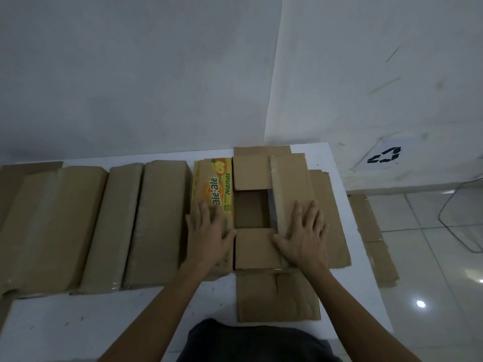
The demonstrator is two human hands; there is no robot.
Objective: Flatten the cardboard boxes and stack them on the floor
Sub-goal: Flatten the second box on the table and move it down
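Both hands, left hand (209, 232) and right hand (304, 235), press open-palmed on half-flattened brown cardboard box (264, 246), gripping nothing; left of them four sealed brown boxes (104, 226) wait; right, possibly flattened cardboard (373, 239) on floor.

This looks like a plain back room for sorting things to recycle. A white table (78, 322) stands against bare white walls (130, 74). Brown cardboard boxes (156, 223) lie in a row on the table. To the right of the table, a recycling sign (384, 155) hangs low on the wall, above shiny white floor tiles (431, 283).
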